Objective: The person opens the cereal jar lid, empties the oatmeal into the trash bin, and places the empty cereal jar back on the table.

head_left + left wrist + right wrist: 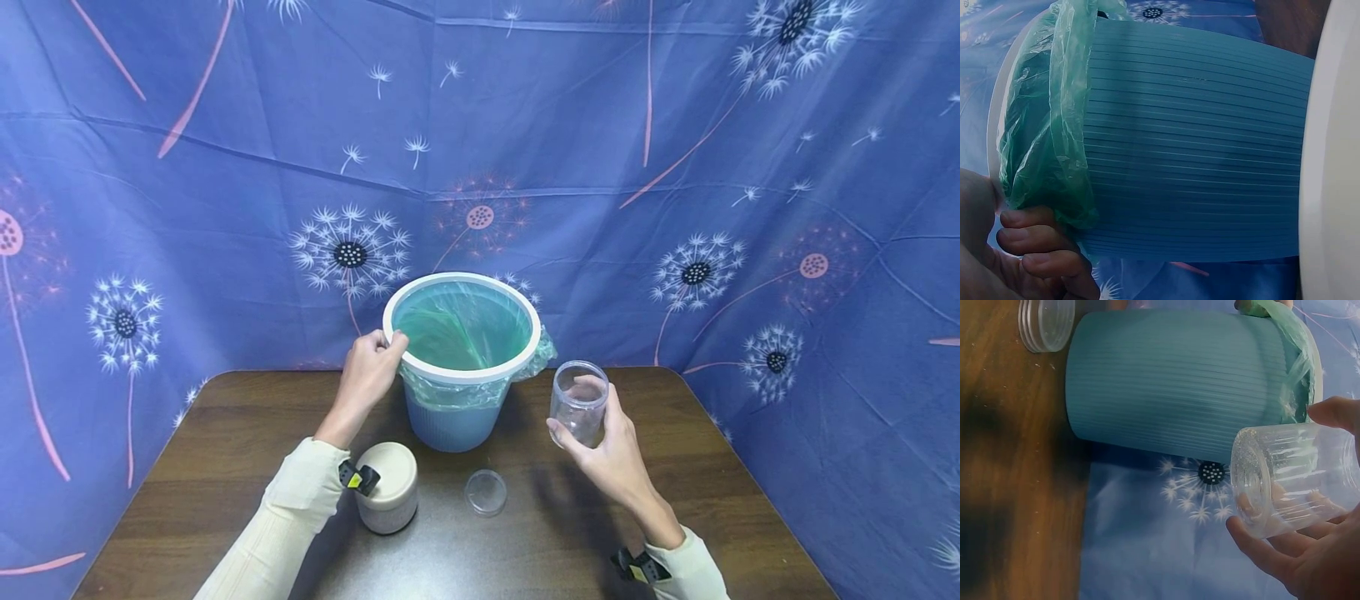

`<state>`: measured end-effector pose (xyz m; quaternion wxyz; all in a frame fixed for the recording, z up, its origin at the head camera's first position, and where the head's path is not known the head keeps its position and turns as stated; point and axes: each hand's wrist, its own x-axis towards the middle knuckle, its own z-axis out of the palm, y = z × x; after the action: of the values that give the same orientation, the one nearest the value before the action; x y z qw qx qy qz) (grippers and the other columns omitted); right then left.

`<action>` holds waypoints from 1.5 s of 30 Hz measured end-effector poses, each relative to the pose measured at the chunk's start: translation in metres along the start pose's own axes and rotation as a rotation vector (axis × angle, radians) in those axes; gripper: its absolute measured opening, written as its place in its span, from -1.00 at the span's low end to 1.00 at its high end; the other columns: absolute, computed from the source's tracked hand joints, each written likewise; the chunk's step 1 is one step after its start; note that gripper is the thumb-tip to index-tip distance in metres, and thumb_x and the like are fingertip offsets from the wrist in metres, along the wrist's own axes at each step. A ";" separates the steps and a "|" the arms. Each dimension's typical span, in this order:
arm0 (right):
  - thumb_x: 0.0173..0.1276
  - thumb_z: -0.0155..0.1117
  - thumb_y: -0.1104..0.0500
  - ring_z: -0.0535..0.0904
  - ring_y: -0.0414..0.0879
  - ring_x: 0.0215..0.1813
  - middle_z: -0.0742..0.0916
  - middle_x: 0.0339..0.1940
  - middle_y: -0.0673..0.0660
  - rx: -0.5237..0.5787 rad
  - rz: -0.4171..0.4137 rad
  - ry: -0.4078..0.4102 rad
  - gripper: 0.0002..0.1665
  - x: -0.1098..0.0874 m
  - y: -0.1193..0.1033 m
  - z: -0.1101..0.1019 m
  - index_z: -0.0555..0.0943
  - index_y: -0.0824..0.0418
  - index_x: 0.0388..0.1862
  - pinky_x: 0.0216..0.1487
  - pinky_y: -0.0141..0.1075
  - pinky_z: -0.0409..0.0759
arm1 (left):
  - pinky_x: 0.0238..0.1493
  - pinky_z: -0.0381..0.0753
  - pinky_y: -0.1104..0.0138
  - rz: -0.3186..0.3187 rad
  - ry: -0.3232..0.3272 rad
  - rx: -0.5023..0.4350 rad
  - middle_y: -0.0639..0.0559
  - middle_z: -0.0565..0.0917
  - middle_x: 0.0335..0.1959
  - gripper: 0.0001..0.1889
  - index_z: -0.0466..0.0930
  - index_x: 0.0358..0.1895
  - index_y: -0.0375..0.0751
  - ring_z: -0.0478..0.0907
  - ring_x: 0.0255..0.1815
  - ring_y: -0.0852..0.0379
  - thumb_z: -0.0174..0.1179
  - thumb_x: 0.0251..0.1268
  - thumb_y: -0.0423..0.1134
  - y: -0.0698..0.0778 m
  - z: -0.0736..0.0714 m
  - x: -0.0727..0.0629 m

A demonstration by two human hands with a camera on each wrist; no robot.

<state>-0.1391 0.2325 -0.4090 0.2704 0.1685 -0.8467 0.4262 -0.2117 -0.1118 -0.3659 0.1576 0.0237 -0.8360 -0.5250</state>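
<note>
A blue ribbed trash bin (453, 427) with a white rim (467, 376) stands upright on the table, lined with a thin green plastic bag (431, 325). My left hand (367, 371) grips the bin's left rim, thumb on top; in the left wrist view its curled fingers (1044, 237) lie against the folded-over bag. To the right of the bin, my right hand (613, 458) holds a clear plastic jar (576, 415) above the table, its open mouth upward. Nothing shows inside the jar. The right wrist view has thumb and fingers around the clear jar (1294, 465).
A clear round lid (486, 492) lies on the brown wooden table (555, 554) in front of the bin. Left of it, beside my left wrist, stands a canister (390, 479) with a cream top. A blue dandelion-print cloth (562, 100) hangs behind and around the table.
</note>
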 end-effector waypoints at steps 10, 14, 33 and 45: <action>0.20 0.69 0.21 0.67 -0.14 0.04 0.75 0.06 -0.02 -0.014 0.041 -0.031 -0.24 -0.016 0.011 0.007 0.47 0.21 0.30 0.12 -0.41 0.46 | -0.37 0.31 0.16 0.000 0.002 0.008 0.14 0.31 -0.60 -0.61 0.30 -0.56 -0.03 0.30 -0.48 0.02 0.11 0.42 0.03 0.000 -0.001 -0.001; 0.18 0.71 0.19 0.67 -0.13 0.03 0.75 0.04 -0.03 -0.006 0.054 -0.037 -0.23 -0.022 0.013 0.010 0.48 0.21 0.29 0.11 -0.41 0.45 | -0.37 0.31 0.16 0.002 0.004 0.009 0.14 0.30 -0.60 -0.61 0.29 -0.56 -0.03 0.29 -0.48 0.01 0.11 0.42 0.02 0.000 -0.001 -0.001; 0.11 0.77 0.19 0.72 -0.02 0.17 0.79 0.08 -0.04 0.070 0.169 -0.159 -0.21 -0.043 0.035 0.021 0.48 0.18 0.24 0.21 -0.29 0.52 | -0.36 0.31 0.15 0.001 0.005 0.000 0.13 0.31 -0.61 -0.61 0.30 -0.56 -0.03 0.29 -0.47 0.01 0.12 0.45 -0.01 -0.002 -0.001 0.000; -0.01 0.82 0.23 0.72 0.02 0.17 0.80 0.06 -0.04 0.109 0.220 -0.173 -0.15 -0.053 0.047 0.027 0.51 0.18 0.22 0.23 -0.26 0.53 | -0.36 0.30 0.16 0.003 -0.004 0.007 0.13 0.31 -0.60 -0.62 0.31 -0.55 -0.03 0.30 -0.47 0.03 0.10 0.41 0.03 0.000 -0.001 0.002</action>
<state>-0.1301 0.2403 -0.4835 0.1387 0.1253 -0.8558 0.4824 -0.2136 -0.1129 -0.3654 0.1566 0.0217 -0.8382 -0.5220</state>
